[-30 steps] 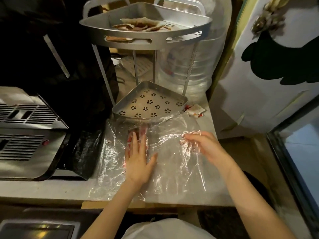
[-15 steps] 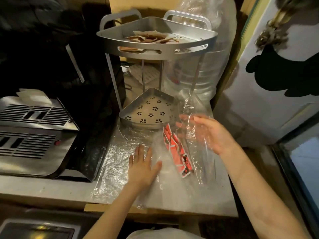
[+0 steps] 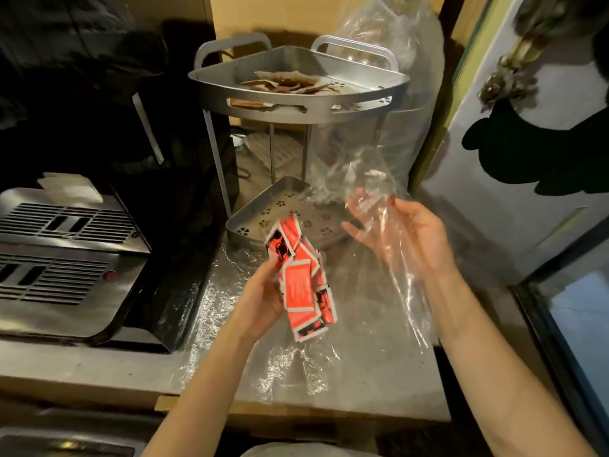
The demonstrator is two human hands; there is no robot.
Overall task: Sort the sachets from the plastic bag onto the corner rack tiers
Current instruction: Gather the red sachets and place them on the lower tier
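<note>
Several red sachets [image 3: 299,285] with white edges hang bunched in the clear plastic bag [image 3: 372,291], lifted above the counter. My left hand [image 3: 260,298] grips the bunch from the left, through the plastic as far as I can tell. My right hand [image 3: 408,235] holds the bag's upper part up, to the right of the sachets. The grey corner rack stands behind: its top tier [image 3: 296,107] carries several brown sachets, and its lower tier [image 3: 250,222] with flower-shaped holes shows no sachets, partly veiled by the bag.
A steel machine with grilles [image 3: 62,258] fills the left of the counter [image 3: 379,384]. A big clear water bottle [image 3: 405,103] stands behind the rack on the right. A white door [image 3: 527,179] is close on the right.
The bag lay flat on the counter under both hands. My right hand has lifted it, the red sachets slid together, and my left hand rose off the counter and took hold of the bunch.
</note>
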